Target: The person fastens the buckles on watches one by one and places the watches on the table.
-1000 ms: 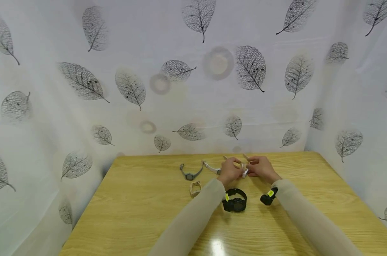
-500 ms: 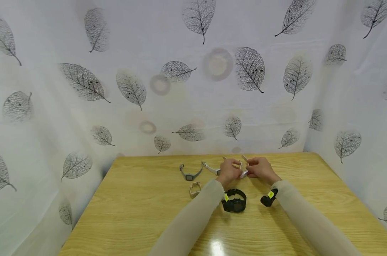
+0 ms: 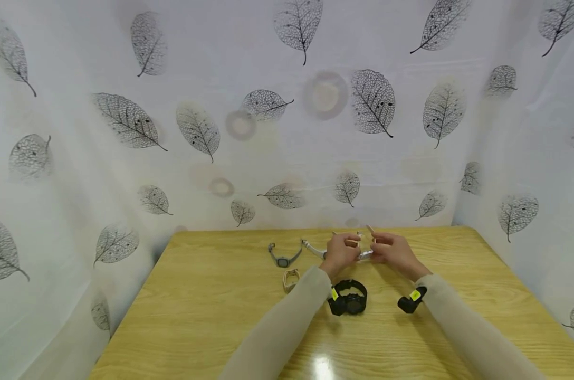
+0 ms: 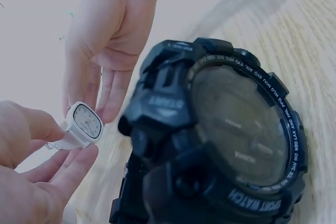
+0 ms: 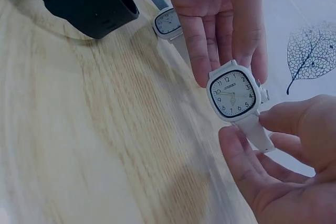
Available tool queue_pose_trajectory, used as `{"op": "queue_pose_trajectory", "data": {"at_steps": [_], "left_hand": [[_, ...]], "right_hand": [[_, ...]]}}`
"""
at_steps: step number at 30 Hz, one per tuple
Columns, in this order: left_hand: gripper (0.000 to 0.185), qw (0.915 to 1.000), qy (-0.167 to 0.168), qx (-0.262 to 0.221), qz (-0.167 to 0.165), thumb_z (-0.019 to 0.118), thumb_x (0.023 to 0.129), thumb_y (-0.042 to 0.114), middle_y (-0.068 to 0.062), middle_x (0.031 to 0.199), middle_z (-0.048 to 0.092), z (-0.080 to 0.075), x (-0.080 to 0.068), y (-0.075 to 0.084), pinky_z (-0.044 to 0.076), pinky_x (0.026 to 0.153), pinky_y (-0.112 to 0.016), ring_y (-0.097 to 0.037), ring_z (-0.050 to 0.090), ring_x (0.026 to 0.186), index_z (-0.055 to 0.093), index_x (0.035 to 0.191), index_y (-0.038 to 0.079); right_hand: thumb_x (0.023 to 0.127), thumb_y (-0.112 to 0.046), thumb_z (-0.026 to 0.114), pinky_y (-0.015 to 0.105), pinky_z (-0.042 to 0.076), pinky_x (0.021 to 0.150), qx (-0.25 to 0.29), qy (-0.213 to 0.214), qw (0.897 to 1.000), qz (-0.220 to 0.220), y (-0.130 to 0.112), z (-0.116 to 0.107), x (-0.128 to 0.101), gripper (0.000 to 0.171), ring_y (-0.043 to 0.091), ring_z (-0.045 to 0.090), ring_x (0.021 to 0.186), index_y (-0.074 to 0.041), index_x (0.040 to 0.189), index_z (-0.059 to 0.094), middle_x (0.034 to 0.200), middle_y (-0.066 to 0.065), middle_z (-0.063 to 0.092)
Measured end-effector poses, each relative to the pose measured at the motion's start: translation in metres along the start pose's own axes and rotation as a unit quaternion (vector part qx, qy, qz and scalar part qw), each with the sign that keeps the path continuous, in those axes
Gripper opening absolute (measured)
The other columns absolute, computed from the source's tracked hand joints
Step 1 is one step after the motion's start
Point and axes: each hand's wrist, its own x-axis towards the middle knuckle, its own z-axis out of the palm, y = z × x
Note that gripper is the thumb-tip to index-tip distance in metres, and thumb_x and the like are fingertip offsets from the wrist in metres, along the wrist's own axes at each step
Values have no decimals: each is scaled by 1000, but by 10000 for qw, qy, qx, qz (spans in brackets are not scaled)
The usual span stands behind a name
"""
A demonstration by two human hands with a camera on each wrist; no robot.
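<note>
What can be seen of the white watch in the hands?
The white watch has a rounded-square case, a pale dial with black numerals and a dark ring, and a side crown. Its white strap looks rubbery; whether it is buckled is unclear. The left hand pinches the strap on one side of the case, the right hand on the other. Held near the far edge of the table, its face shows to both wrist cameras.
</note>
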Motion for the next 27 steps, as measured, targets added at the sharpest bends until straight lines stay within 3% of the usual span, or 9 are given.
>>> {"op": "queue_pose_trajectory", "data": {"at_steps": [8, 16, 21, 27], "left_hand": [[30, 9998, -39, -195, 29, 69, 88, -7, -7, 97, 74, -3, -6, 3, 63, 69, -44, -19, 71, 75, 76, 115, 3], [27, 9976, -295, -545, 307, 69, 91, -7, -21, 112, 73, -7, -9, 0, 63, 74, -47, -20, 73, 81, 76, 116, 3], [28, 9955, -431, -743, 411, 70, 90, -7, -22, 114, 73, -11, -12, 2, 62, 78, -49, -19, 72, 84, 78, 112, 9], [30, 9943, -448, -810, 523, 71, 89, -7, -19, 113, 74, -14, -16, 5, 62, 79, -51, -28, 74, 90, 78, 112, 11]], "right_hand": [[104, -7, 60, 43, 59, 90, 236, -10, 9996, -184, -1, -2, -5, 60, 30, 73, 100, 9, 155, 33, 152, 39, 35], [106, -12, 59, 44, 61, 84, 426, 441, 9965, -564, 0, -1, -9, 62, 16, 73, 86, -2, 160, 31, 146, 40, 41], [107, -17, 58, 44, 62, 82, 493, 805, 9921, -824, -3, -4, -12, 60, 16, 73, 86, -4, 160, 33, 138, 38, 48], [106, -25, 60, 46, 61, 82, 666, 985, 9894, -831, -7, -8, -17, 55, 22, 74, 90, 1, 152, 45, 117, 7, 65]]}}
